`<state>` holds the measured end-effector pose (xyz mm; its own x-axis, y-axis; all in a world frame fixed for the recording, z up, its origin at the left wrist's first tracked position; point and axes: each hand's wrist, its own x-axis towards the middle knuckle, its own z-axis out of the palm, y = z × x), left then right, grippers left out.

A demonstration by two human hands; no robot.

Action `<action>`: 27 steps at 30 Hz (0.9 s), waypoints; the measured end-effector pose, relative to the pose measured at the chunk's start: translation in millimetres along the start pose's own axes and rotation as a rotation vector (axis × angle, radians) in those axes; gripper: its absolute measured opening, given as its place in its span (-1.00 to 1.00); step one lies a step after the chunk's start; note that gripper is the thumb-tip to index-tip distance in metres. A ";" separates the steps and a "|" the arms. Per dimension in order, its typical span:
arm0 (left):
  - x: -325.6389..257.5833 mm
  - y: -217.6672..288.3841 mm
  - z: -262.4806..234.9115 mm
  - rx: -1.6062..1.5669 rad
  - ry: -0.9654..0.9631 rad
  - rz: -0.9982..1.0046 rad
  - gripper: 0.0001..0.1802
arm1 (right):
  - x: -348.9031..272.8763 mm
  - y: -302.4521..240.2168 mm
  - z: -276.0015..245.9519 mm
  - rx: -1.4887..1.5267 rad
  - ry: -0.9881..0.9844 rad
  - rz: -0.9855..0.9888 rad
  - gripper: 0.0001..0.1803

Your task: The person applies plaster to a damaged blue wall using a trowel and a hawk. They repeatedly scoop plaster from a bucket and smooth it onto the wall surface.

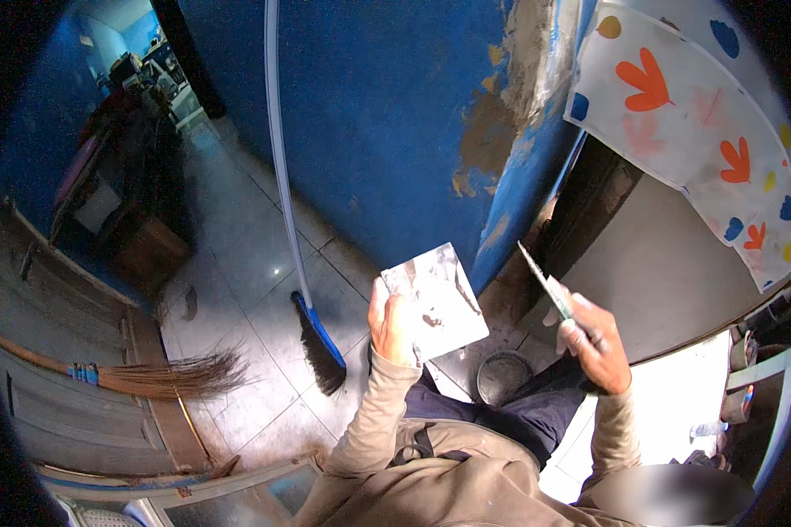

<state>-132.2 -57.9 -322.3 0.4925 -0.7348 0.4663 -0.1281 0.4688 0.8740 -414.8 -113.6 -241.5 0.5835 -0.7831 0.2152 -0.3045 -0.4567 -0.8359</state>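
My left hand (394, 323) grips the left edge of a flat white square board (444, 307), tilted up and marked with grey smears. Its thumb lies over the front face. To the right, my right hand (596, 342) is closed round a putty knife (545, 283), whose thin blade shows nearly edge-on and points up and left. Blade and board are apart. Below them, by my legs, a round dark bucket (504, 376) stands on the floor with something grey inside. Ahead, the blue wall (369, 123) has a corner with bare, patched plaster (492, 132).
A long-handled broom (318, 342) leans on the wall at left. A stick broom (163, 376) juts in from the far left. White curtain cloth with coloured prints (677, 105) hangs at upper right, and a shelf (769, 364) stands at the right edge.
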 end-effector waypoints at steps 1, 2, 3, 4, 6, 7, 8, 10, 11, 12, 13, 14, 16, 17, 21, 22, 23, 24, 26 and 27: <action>-4.0 11.3 11.1 -0.399 0.111 -0.288 -0.70 | -6.9 1.0 4.8 -0.110 0.002 -0.029 -0.50; -4.9 9.5 9.2 -0.389 0.120 -0.258 -0.69 | -8.9 -6.9 12.2 -0.228 0.013 -0.091 -0.49; -6.0 5.0 6.7 -0.379 0.126 -0.231 -0.68 | -10.9 -13.4 17.0 -0.346 0.025 -0.151 -0.47; -7.2 2.3 4.8 -0.370 0.132 -0.205 -0.67 | -12.8 -16.3 20.1 -0.425 -0.015 -0.130 -0.42; -6.0 1.2 11.2 -0.354 0.157 -0.208 -0.70 | -14.9 -33.1 23.5 -0.601 -0.063 -0.094 -0.35; -6.8 1.3 13.3 -0.343 0.172 -0.211 -0.71 | -13.3 -38.6 26.7 -0.686 -0.092 -0.074 -0.32; -7.7 6.5 18.9 -0.276 0.203 -0.231 -0.72 | -10.8 -40.8 26.5 -0.764 -0.130 -0.063 -0.27; -10.2 3.9 18.5 -0.092 0.141 -0.159 -0.68 | -6.1 -41.2 25.7 -0.899 -0.151 -0.106 -0.27; -11.9 2.4 17.2 0.002 0.115 -0.122 -0.66 | -2.7 -41.6 24.2 -0.965 -0.166 -0.132 -0.27; -12.3 -3.6 16.5 0.027 0.100 -0.088 -0.71 | 2.1 -46.4 19.1 -1.057 -0.191 -0.214 -0.30; -11.4 -12.9 15.9 0.052 0.086 -0.055 -0.75 | 4.9 -47.7 16.2 -1.090 -0.211 -0.252 -0.31; -9.8 -14.8 15.4 0.080 0.078 -0.023 -0.79 | 7.8 -48.0 14.8 -1.120 -0.235 -0.295 -0.31; -8.2 -10.6 14.1 0.112 0.040 -0.012 -0.80 | 12.2 -49.9 11.3 -1.139 -0.299 -0.340 -0.34; -7.9 -7.9 12.7 0.130 0.023 -0.004 -0.80 | 14.7 -51.5 10.8 -1.157 -0.331 -0.338 -0.34; -14.0 -12.1 15.4 0.036 0.044 -0.032 -0.80 | 15.6 -52.1 12.5 -1.243 -0.385 -0.362 -0.35; -15.8 -12.6 17.4 0.028 0.061 -0.033 -0.80 | 14.1 -50.7 14.0 -1.267 -0.380 -0.377 -0.35; -17.9 -14.0 17.9 0.019 0.081 -0.039 -0.79 | 12.4 -49.1 15.8 -1.293 -0.370 -0.374 -0.35; -19.6 -16.7 16.0 0.052 0.099 -0.026 -0.78 | 10.0 -47.4 18.0 -1.319 -0.360 -0.372 -0.35; -19.0 -20.5 8.1 0.120 0.135 0.004 -0.76 | 9.0 -40.6 19.3 -1.368 -0.381 -0.351 -0.35; -15.1 -15.6 3.5 -0.035 0.136 -0.075 -0.72 | 7.1 -32.4 13.2 -1.396 -0.405 -0.313 -0.36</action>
<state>-140.7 -55.8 -342.6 0.6119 -0.6965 0.3748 -0.0574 0.4335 0.8993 -390.8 -98.7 -219.6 0.8531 -0.5187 -0.0569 -0.4524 -0.7895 0.4147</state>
